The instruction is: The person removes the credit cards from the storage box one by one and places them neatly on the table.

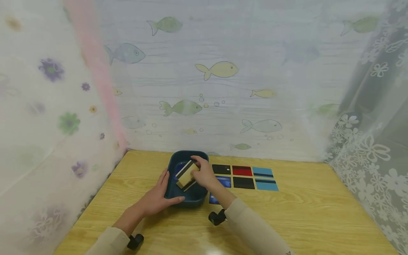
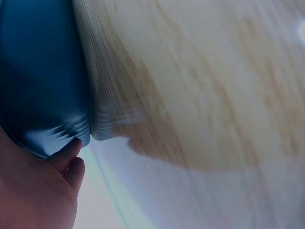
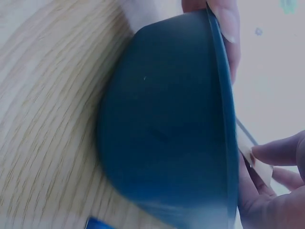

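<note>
A dark blue plastic basin (image 1: 188, 202) stands on the table. My left hand (image 1: 156, 198) holds it at the near left corner, fingers along the left side and thumb over the front rim. In the left wrist view, fingertips touch the basin's wall (image 2: 43, 71). Above the basin, my right hand (image 1: 204, 173) pinches gold bank cards (image 1: 188, 173) with dark stripes, tilted; their exact count is unclear. The right wrist view shows the thumb and fingers at the card edges beyond the rim. Inside the basin, something blue shows partly beneath the cards.
Right of the basin, bank cards lie in rows: black (image 1: 221, 169), red (image 1: 242, 170), light blue (image 1: 262, 172), blue (image 1: 226, 181), another black (image 1: 243, 182), another light blue (image 1: 267, 185). A lower blue card (image 1: 213, 199) is partly hidden by the right arm. A fish-print curtain (image 1: 223, 106) hangs behind.
</note>
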Action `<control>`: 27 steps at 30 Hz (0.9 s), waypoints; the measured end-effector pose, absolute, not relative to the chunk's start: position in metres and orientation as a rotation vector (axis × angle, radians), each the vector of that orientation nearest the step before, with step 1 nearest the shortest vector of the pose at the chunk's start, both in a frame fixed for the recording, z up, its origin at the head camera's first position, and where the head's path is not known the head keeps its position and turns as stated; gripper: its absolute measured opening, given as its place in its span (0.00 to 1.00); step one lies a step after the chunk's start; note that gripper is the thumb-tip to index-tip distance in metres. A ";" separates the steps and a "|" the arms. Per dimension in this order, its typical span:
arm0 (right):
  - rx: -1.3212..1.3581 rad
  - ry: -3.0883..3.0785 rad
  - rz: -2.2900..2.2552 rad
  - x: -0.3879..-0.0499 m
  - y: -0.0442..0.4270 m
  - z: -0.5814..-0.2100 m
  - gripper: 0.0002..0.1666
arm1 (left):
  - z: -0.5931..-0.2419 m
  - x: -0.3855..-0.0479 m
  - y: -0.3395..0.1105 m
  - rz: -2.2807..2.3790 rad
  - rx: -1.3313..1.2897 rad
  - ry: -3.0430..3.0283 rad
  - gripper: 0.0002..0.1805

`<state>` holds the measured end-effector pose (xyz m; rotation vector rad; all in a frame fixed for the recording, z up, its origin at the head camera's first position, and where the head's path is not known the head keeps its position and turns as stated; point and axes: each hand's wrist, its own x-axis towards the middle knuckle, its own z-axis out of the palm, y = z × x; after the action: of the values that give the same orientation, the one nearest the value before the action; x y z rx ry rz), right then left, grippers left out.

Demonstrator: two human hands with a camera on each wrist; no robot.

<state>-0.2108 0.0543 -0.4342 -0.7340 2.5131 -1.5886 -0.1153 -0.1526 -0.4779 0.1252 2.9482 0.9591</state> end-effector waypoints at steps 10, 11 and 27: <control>-0.655 2.398 -1.687 -0.207 0.079 -0.432 0.27 | -0.478 -0.117 -0.154 0.941 0.132 2.954 0.70; -0.641 2.387 -1.701 -0.207 0.082 -0.431 0.27 | -0.478 -0.117 -0.154 0.939 0.131 2.952 0.70; -0.444 2.327 -1.840 -0.204 0.121 -0.427 0.25 | -0.474 -0.115 -0.154 0.938 0.134 2.946 0.70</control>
<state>-0.2042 0.1210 -0.4271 -0.4436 2.3275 -1.8398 -0.1154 -0.1538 -0.4742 0.1337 2.9464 0.9380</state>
